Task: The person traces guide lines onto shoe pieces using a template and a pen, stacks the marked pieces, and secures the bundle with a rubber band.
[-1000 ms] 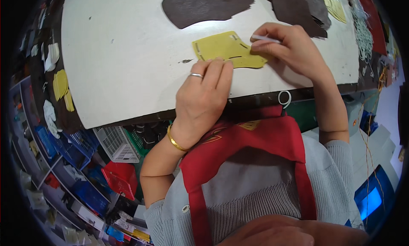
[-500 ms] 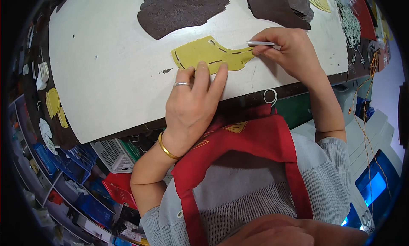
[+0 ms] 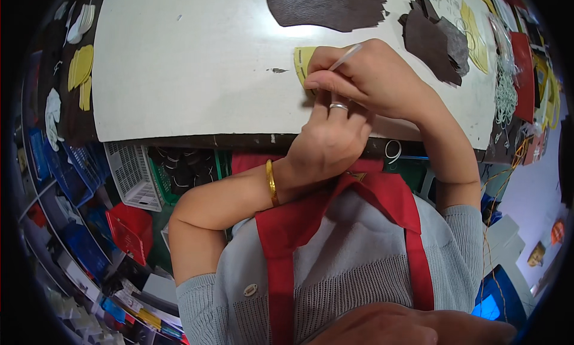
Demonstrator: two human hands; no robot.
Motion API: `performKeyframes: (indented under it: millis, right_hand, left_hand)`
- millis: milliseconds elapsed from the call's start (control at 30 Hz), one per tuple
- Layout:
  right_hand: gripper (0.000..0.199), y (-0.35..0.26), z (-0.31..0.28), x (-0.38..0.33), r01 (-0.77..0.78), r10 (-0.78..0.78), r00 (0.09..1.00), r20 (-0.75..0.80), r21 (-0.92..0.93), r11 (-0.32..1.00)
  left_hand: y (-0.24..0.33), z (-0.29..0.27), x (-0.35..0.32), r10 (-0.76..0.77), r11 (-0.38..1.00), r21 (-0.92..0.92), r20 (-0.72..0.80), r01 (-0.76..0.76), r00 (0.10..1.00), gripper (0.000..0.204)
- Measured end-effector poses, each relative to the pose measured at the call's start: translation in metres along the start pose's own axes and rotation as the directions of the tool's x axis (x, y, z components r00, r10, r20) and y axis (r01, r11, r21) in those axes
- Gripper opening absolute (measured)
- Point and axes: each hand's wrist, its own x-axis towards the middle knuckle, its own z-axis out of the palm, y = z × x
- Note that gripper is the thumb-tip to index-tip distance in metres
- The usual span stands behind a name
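The right hand (image 3: 371,76) has swung over from the narrow right end of the flat, yellow, slotted sheet piece (image 3: 301,61) to its left end, so the work now seems centred there. Its fingers pinch a slim, whitish, pen-like stick (image 3: 347,57). The left hand (image 3: 332,139) sits just below, the 2 hands overlapping; its fingertips are hidden, so I can't tell whether they press. The piece lies on the white tabletop (image 3: 179,94), mostly covered.
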Motion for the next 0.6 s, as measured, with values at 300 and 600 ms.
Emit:
performKeyframes:
  millis: [300,600]
  right_hand:
    - [0.015,0.021,0.009,0.028,0.105,-0.250,0.907,-0.340,-0.392,0.914]
    - [0.027,0.008,0.004,-0.018,0.105,-0.152,0.970,-0.189,-0.240,0.965]
  left_hand:
    - [0.004,0.009,0.003,-0.002,0.999,0.036,-0.019,0.003,1.000,0.039]
    - [0.007,0.006,0.000,-0.018,0.999,-0.040,0.018,0.019,1.000,0.037]
